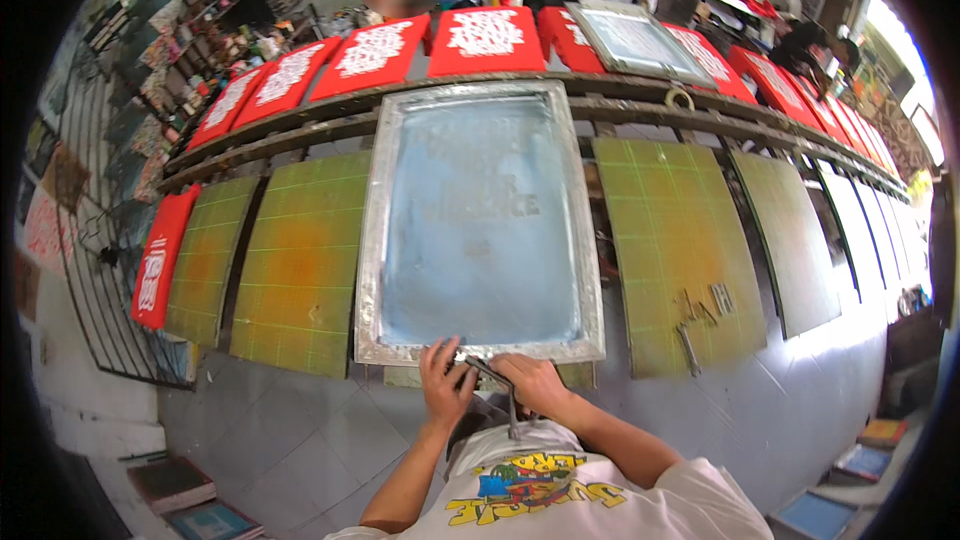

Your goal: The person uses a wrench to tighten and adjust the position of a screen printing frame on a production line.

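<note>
The screen (478, 280) lies midway along the desk (615, 118), squarely before the person, over a board (578, 375) that peeks out beneath its near edge. It is an upright rectangle: a blotchy silver-grey rim around pale, cloudy blue mesh, deeper blue along the margins, with faint grey lettering across the upper half and a small grey patch below. Yellow-green boards flank it.

The left hand (447, 382) is partly open, fingers spread and curved at the rim's near edge. The right hand (530, 384) bends over the same edge, against a dark metal tool (490, 371); its fingertips are hidden, so I cannot tell how tightly it is closed.
</note>
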Demonstrator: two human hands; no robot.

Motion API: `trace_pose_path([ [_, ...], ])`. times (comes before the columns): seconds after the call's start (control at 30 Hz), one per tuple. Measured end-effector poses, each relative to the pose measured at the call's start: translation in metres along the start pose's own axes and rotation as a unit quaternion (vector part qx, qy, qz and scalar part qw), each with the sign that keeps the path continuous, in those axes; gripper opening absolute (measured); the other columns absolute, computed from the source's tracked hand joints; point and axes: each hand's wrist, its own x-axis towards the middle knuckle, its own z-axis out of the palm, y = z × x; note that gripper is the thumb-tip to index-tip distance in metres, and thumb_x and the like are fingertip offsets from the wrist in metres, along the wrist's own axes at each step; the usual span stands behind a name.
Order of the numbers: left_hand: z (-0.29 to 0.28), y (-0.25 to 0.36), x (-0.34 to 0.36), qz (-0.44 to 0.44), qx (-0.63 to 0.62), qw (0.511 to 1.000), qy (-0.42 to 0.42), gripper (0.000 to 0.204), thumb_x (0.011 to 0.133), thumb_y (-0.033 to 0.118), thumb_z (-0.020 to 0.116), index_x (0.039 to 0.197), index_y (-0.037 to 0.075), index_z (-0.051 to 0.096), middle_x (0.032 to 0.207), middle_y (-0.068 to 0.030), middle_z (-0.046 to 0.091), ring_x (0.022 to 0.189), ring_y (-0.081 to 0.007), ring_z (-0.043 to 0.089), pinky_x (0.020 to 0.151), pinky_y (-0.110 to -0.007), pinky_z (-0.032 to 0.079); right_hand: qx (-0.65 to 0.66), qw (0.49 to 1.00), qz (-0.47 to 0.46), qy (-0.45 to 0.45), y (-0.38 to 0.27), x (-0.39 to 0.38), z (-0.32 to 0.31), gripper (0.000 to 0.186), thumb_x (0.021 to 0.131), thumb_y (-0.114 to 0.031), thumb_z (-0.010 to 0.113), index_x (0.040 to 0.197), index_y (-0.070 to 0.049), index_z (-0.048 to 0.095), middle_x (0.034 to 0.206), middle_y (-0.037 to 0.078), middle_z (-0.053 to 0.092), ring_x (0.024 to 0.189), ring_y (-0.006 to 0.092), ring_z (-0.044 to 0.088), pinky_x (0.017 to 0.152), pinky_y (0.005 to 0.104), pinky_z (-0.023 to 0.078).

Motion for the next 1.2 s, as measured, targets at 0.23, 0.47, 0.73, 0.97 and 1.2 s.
trace_pose_path([
  [0.23, 0.010, 0.001, 0.003, -0.020, -0.001, 1.000, 0.007, 0.023, 0.078, 0.016, 0.084, 0.096, 0.010, 0.071, 0.136, -0.0055, 0.061, 0.131, -0.0336, 0.050, 0.116, -0.059, 0.028, -0.034, 0.999, 0.007, 0.022, 0.009, -0.002, 0.009, 0.023, 0.079, -0.007, 0.063, 0.102, -0.007, 0.060, 0.098, 0.008, 0.061, 0.086, 0.0270, 0.066, 0.064, 0.0373, 0.056],
  [0.47, 0.018, 0.003, 0.003, -0.058, -0.025, 0.998, 0.032, 0.023, 0.073, 0.012, 0.085, 0.088, 0.010, 0.067, 0.132, -0.0050, 0.063, 0.129, -0.0330, 0.052, 0.117, -0.057, 0.028, -0.026, 0.998, -0.004, 0.064, 0.009, 0.001, 0.013, 0.022, 0.080, -0.005, 0.062, 0.101, -0.008, 0.061, 0.097, 0.007, 0.063, 0.087, 0.0266, 0.067, 0.063, 0.0379, 0.056],
  [0.73, 0.003, 0.001, 0.002, 0.000, -0.002, 1.000, -0.017, 0.012, 0.081, 0.012, 0.079, 0.092, 0.009, 0.074, 0.139, -0.0065, 0.060, 0.136, -0.0339, 0.047, 0.118, -0.059, 0.024, 0.045, 0.998, -0.001, 0.046, 0.008, 0.007, 0.004, 0.020, 0.080, -0.005, 0.061, 0.100, -0.007, 0.063, 0.093, 0.008, 0.066, 0.087, 0.0289, 0.068, 0.070, 0.0392, 0.055],
  [0.97, -0.003, -0.002, 0.000, -0.021, -0.009, 0.999, -0.044, 0.012, 0.083, 0.012, 0.077, 0.093, 0.008, 0.073, 0.142, -0.0077, 0.058, 0.137, -0.0362, 0.045, 0.118, -0.059, 0.026, 0.042, 0.998, -0.035, -0.010, 0.005, 0.014, -0.001, 0.022, 0.080, -0.005, 0.062, 0.101, -0.007, 0.061, 0.098, 0.009, 0.064, 0.087, 0.0291, 0.067, 0.069, 0.0398, 0.056],
  [1.2, 0.006, 0.005, 0.002, -0.084, -0.039, 0.996, -0.003, 0.016, 0.081, 0.012, 0.079, 0.092, 0.007, 0.069, 0.143, -0.0095, 0.055, 0.139, -0.0376, 0.042, 0.117, -0.058, 0.027, -0.056, 0.998, -0.003, -0.027, 0.010, 0.010, 0.007, 0.023, 0.079, -0.007, 0.062, 0.102, -0.008, 0.059, 0.100, 0.007, 0.060, 0.097, 0.0269, 0.064, 0.064, 0.0367, 0.057],
])
